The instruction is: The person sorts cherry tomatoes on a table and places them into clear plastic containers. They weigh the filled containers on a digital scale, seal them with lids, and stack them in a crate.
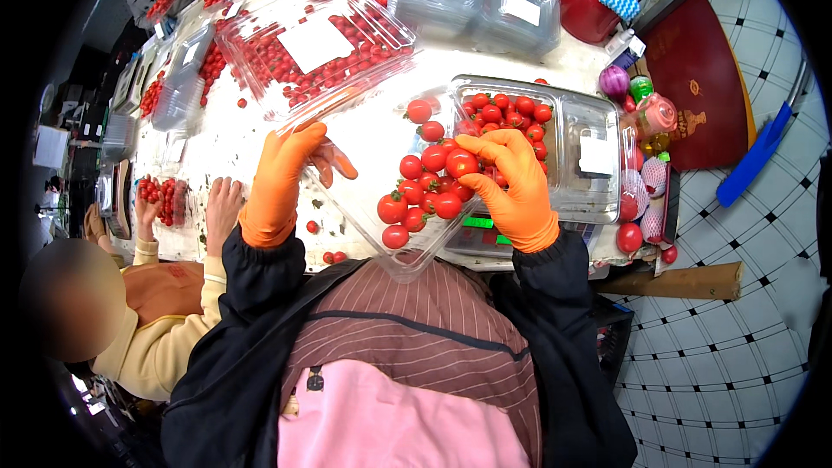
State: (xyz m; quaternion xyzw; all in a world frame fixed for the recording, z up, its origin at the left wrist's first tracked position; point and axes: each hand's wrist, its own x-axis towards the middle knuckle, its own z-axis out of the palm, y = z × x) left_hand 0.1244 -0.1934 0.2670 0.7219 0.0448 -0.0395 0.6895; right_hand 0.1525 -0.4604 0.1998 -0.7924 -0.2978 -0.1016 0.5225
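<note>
My left hand point(281, 172), in an orange glove, grips the left edge of a clear plastic clamshell box point(364, 214). Cherry tomatoes point(416, 192) with green stalks lie in a cluster in the box's tilted tray. Over them, my right hand point(508, 182), gloved the same, pinches one cherry tomato point(461, 162) between thumb and fingers. Just behind that hand, another clear clamshell point(588, 198) stands open with more cherry tomatoes point(513, 117) in it. It sits on a digital scale point(478, 234) with lit green displays, partly covered by my right hand and the boxes.
A large clear container of tomatoes point(318, 45) stands ahead. Stacked empty clamshells point(474, 3) and a red jug point(582, 3) are behind. Wrapped fruit point(653, 175) lines the table's right end. At left a co-worker's hand point(223, 208) rests by a filled punnet point(170, 201); other people stand farther off.
</note>
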